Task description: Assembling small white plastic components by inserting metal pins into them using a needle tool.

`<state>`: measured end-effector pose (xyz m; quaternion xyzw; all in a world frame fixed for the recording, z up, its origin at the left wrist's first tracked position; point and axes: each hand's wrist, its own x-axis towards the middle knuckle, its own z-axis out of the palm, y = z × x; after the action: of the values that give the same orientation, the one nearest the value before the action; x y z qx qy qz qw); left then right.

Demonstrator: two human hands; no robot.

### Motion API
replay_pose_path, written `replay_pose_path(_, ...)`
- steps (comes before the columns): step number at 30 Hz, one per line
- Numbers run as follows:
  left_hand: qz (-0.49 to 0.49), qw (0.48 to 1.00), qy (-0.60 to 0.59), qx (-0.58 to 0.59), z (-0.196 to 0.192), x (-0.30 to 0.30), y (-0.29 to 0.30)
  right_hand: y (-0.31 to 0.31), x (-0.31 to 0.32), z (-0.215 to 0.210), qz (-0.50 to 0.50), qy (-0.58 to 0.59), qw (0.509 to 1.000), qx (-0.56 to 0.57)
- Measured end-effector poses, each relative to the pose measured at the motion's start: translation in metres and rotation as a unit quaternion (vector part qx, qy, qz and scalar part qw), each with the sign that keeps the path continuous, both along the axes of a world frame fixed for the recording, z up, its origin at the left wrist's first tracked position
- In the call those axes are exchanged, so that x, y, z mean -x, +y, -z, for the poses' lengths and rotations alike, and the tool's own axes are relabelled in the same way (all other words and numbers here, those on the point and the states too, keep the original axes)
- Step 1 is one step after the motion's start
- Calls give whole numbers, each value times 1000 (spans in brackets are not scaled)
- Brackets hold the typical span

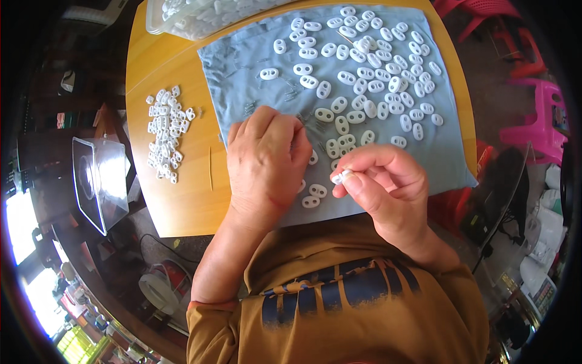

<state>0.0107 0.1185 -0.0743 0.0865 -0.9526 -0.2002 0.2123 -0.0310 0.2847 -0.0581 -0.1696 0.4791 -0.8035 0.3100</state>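
Toward the near edge of the table [182,209], a small white plastic piece [339,177] is being pinched by the right hand [388,185]. Blue cloth [233,57] is being overhung by the left hand [265,155], fingers curled, any hold hidden; just beyond that nearer hand, toward the far edge, thin grey metal springs [292,94] are being carried.

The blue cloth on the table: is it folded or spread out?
Spread out: the blue cloth lies mostly flat over the table, with many white pieces scattered across it.
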Motion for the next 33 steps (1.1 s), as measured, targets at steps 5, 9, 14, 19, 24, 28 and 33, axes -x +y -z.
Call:
replay_pose_path(5,20,947,-31,-319,-24,-20,5,-1,1,0,6,-14,1000,-2)
replay_pose_path(9,102,870,-52,-480,-25,-37,0,-1,2,-4,-20,0,1000,-21)
replay_pose_path(14,77,652,-78,-750,-28,-48,9,-8,3,-7,-40,5,999,3)
replay_pose_path(19,103,599,-74,-791,-17,-53,3,-9,3,-8,-61,47,996,-46)
replay_pose_path(24,52,601,-56,-796,-19,-54,6,-11,-1,-6,-66,16,996,-53)
replay_pose_path(28,48,601,-40,-797,-18,-55,7,-10,-1,-6,-94,41,993,-67)
replay_pose_path(33,57,608,-37,-791,-17,-56,6,-12,-2,-5,-63,42,995,-63)
